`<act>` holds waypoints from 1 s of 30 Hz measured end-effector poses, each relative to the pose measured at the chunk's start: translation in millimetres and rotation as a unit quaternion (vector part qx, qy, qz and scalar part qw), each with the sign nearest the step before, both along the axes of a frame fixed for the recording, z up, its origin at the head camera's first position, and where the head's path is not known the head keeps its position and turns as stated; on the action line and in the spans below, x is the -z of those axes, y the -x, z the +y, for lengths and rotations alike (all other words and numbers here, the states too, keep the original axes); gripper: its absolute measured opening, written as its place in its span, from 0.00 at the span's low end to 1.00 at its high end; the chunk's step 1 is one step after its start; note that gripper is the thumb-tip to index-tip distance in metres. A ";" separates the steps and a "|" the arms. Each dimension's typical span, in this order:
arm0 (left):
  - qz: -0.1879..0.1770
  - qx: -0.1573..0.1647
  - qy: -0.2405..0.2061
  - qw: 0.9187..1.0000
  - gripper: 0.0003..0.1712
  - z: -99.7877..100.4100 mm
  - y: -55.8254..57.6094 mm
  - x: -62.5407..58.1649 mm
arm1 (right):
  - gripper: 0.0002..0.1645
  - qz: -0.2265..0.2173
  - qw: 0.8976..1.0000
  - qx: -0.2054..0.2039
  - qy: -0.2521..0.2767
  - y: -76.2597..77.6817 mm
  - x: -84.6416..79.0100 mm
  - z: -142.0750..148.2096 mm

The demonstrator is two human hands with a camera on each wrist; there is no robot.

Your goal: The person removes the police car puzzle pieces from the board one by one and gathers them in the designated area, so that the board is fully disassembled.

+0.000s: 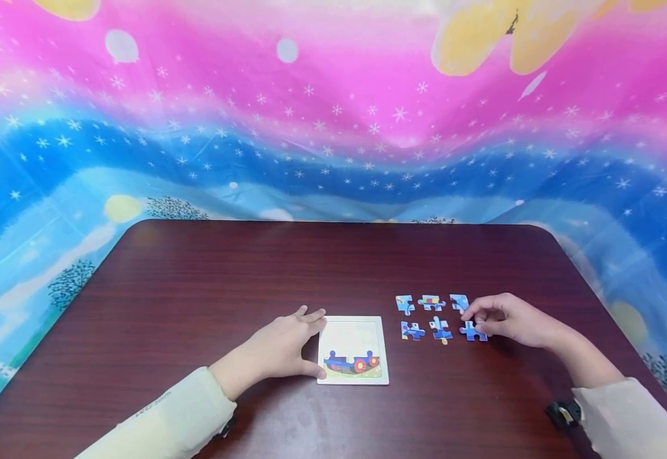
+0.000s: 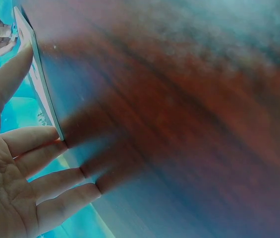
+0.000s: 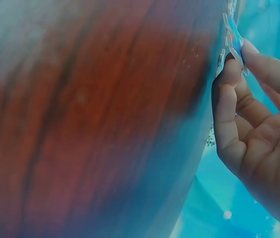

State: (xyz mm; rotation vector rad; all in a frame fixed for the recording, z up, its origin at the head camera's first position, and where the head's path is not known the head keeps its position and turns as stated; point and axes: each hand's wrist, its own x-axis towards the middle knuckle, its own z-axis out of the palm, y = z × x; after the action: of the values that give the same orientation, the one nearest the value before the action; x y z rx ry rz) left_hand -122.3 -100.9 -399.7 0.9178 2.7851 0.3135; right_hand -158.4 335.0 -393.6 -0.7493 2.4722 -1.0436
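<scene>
A square puzzle board (image 1: 353, 381) with a pale rim lies on the table, its lower part filled with a picture of red wheels on a dark blue body. My left hand (image 1: 278, 347) rests at its left side, thumb on the near left corner and straight, spread fingers at the far left corner. To the right lie several loose jigsaw pieces in two rows. Between thumb and fingers, my right hand (image 1: 522, 322) pinches a blue jigsaw piece (image 1: 473, 331) at the right end of the near row. In the right wrist view this piece (image 3: 235, 42) stands tilted, edge-on.
Beside the right fingertips is the far row's right-hand piece (image 1: 458, 302). A middle piece (image 1: 441, 328) lies left of the pinched one. The dark wooden table (image 1: 241, 268) has rounded far corners, and a colourful cloth (image 1: 333, 127) hangs behind it.
</scene>
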 end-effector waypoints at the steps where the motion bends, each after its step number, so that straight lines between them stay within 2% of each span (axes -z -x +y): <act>1: -0.001 0.000 0.000 1.000 0.53 0.0 0.0 -0.2 | 0.11 -0.002 1.000 0.001 0.000 0.0 0.0 0.3; 14: 0.000 0.001 -0.002 1.000 0.52 0.0 0.3 -0.7 | 0.13 0.045 0.998 0.017 -0.039 0.6 1.9 7.9; 22: -0.005 -0.003 0.001 1.000 0.52 0.5 -0.2 -2.2 | 0.11 0.051 0.998 0.017 -0.026 -1.2 0.8 11.4; 30: -0.004 -0.005 0.000 1.000 0.52 0.3 -0.4 -2.0 | 0.12 0.034 0.999 0.006 -0.014 -2.0 -6.9 -8.7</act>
State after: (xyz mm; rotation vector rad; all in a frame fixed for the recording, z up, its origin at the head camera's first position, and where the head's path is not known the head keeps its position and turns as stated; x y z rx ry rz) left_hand -121.9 -100.6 -397.6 0.9015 2.7818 0.3168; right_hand -156.4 326.3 -386.7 -0.7751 2.5459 -1.0016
